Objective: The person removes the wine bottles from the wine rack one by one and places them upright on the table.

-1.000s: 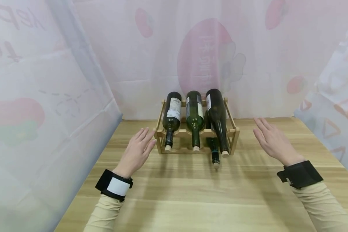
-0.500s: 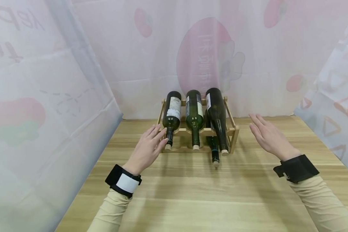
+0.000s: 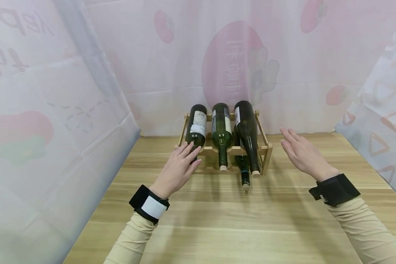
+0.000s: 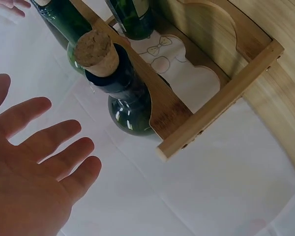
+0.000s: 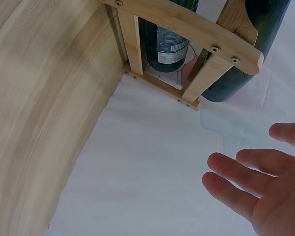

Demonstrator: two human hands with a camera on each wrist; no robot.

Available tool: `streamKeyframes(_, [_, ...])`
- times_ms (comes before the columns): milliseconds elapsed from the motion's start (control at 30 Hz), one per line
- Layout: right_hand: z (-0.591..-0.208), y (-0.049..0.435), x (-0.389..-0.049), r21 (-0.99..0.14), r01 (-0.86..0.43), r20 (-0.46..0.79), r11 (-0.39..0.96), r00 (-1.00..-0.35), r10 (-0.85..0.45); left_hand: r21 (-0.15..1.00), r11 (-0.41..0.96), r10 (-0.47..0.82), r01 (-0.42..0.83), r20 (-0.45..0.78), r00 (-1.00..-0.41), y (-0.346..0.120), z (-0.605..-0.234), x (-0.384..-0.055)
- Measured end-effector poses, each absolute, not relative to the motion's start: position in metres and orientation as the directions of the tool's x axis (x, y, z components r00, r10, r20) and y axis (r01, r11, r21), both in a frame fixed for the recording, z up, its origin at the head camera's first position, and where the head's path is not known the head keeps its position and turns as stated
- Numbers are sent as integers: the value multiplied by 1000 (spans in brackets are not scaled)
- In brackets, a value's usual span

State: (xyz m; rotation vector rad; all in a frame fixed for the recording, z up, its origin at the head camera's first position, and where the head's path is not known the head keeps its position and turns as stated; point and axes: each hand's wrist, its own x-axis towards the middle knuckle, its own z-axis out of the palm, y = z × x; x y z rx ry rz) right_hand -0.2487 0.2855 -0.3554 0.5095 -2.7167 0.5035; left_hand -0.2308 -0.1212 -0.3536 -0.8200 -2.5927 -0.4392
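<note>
Three bottles [image 3: 222,132] lie across the top of the rack [image 3: 267,159] on the worktop [image 3: 237,223]. The left hand [image 3: 176,169], fingers straight and spread, hovers near the left bottle [image 3: 197,126]; the right hand [image 3: 306,156] (fingers also apart) hangs off the rack's right side.

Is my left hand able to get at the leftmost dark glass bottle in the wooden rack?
Probably yes: your empty left hand is near that dark glass bottle, with nothing visible between them.
</note>
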Motion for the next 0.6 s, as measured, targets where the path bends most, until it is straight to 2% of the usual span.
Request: streamKeyframes(600, [-353,278,-254,-280,-418,358,864,-881,-310,180,773,497,608,424,-757,-102,-356,-232])
